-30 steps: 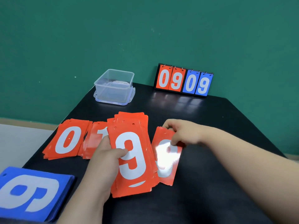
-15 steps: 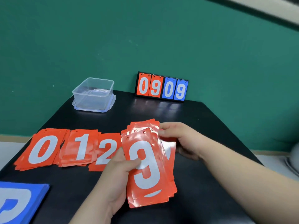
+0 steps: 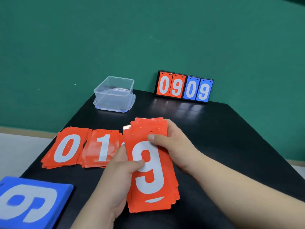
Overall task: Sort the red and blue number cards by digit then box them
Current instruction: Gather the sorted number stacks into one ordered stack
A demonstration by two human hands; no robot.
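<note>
I hold a stack of red number cards [image 3: 151, 176] with a white 9 on top, just above the black table [image 3: 231, 146]. My left hand [image 3: 115, 182] grips its left edge, thumb on the digit. My right hand [image 3: 173, 146] grips the stack's upper right, thumb on the top card. On the table to the left lie a red 0 pile [image 3: 66, 147] and a red 1 pile [image 3: 100, 149]; a third red pile is almost hidden behind the held stack. A blue card pile [image 3: 31, 202] showing a 9 lies at bottom left. The clear plastic box [image 3: 114, 95] stands at the back.
A small flip scoreboard [image 3: 184, 87] reading 0 9 0 9 in red and blue stands at the table's far edge against the green wall. The box sits on its lid. The table's left edge runs diagonally beside the red piles.
My right hand came off the card on the table and closed on the top of the stack. The stack now covers the 2 pile. The view shifted.
</note>
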